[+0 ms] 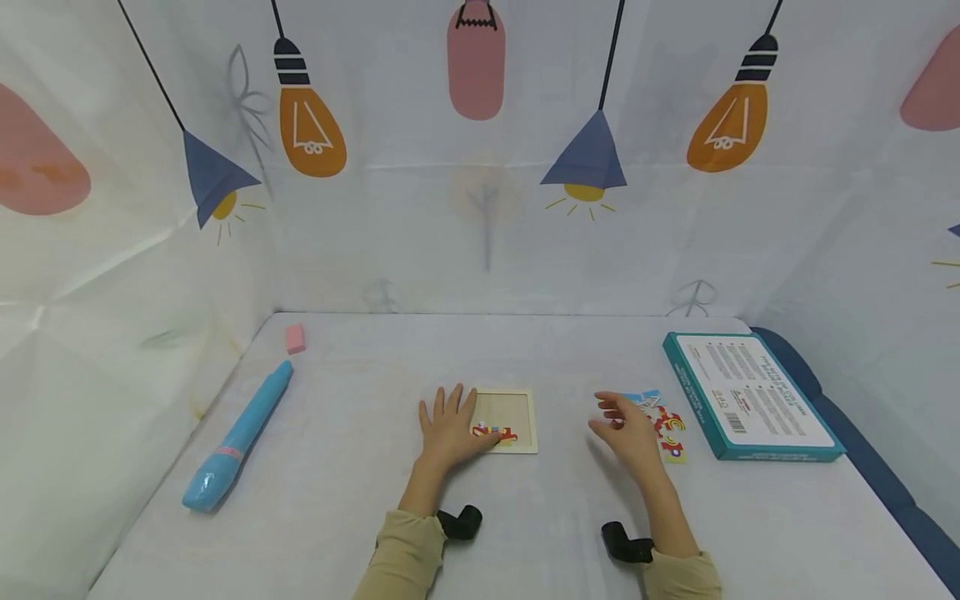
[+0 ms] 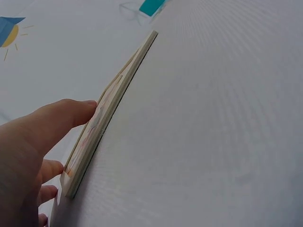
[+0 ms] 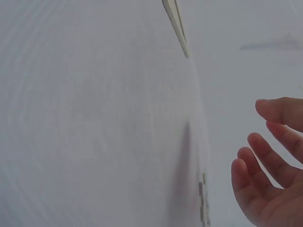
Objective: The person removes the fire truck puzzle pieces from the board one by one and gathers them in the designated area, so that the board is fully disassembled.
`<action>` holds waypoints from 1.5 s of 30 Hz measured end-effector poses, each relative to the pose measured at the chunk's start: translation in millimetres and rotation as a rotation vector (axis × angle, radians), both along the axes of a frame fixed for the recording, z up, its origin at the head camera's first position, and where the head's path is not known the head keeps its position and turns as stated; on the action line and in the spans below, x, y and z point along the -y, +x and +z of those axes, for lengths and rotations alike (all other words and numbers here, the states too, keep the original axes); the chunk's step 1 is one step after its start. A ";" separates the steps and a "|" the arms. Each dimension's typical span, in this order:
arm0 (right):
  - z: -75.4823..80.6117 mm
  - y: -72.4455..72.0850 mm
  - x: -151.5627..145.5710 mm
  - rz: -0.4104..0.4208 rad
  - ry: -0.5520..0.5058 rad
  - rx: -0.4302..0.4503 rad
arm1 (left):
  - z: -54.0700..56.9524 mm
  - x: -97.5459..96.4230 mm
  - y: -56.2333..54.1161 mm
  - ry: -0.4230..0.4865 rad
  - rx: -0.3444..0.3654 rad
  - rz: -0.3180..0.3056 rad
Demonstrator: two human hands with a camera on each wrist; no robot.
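Note:
My left hand (image 1: 448,432) lies with spread fingers over the left side of a shallow wooden puzzle tray (image 1: 535,425). Its thumb reaches across a strip of colourful puzzle pieces (image 1: 510,434) set along the tray's lower edge. In the left wrist view the thumb (image 2: 71,113) rests at the raised rim of the tray. To the right, my right hand (image 1: 632,433) hovers above the table with loosely bent fingers and nothing between them. Partly hidden behind it is a group of colourful loose pieces (image 1: 670,423). The right wrist view shows that hand's bare fingertips (image 3: 255,139).
A teal-edged box (image 1: 757,396) with a white printed face lies at the right. On the left are a light-blue, bottle-shaped case (image 1: 243,433) and a small pink block (image 1: 295,338). A patterned white curtain (image 1: 405,225) stands behind the table.

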State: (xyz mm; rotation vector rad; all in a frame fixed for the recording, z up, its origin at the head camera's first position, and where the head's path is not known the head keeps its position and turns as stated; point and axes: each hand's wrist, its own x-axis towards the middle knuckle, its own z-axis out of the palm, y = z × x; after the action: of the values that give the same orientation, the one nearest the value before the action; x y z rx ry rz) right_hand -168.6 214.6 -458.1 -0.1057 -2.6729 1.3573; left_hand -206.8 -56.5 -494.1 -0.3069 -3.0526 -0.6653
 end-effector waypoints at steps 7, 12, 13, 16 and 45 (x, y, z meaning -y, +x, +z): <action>-2.3 -5.2 26.1 0.053 -0.025 0.017 | 0.8 5.6 -1.5 0.019 0.020 -0.010; -2.7 -8.3 45.3 0.073 -0.022 0.001 | 1.7 10.3 -2.2 0.039 0.031 -0.016; -3.0 -9.0 49.3 0.080 -0.012 -0.006 | 2.3 10.9 -2.1 0.042 0.034 -0.019; -4.8 -11.0 61.3 0.124 0.020 -0.009 | 3.8 12.4 -2.0 0.043 0.044 -0.027; -10.8 -18.1 115.4 0.353 0.389 0.044 | 10.3 12.3 -2.3 0.036 0.072 -0.024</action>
State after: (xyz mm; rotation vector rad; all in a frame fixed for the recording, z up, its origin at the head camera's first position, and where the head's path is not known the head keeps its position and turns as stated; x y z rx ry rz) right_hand -186.6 99.2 -468.9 0.3986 -3.0372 0.8807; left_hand -209.1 -68.8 -483.8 -0.3263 -3.1051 -0.7484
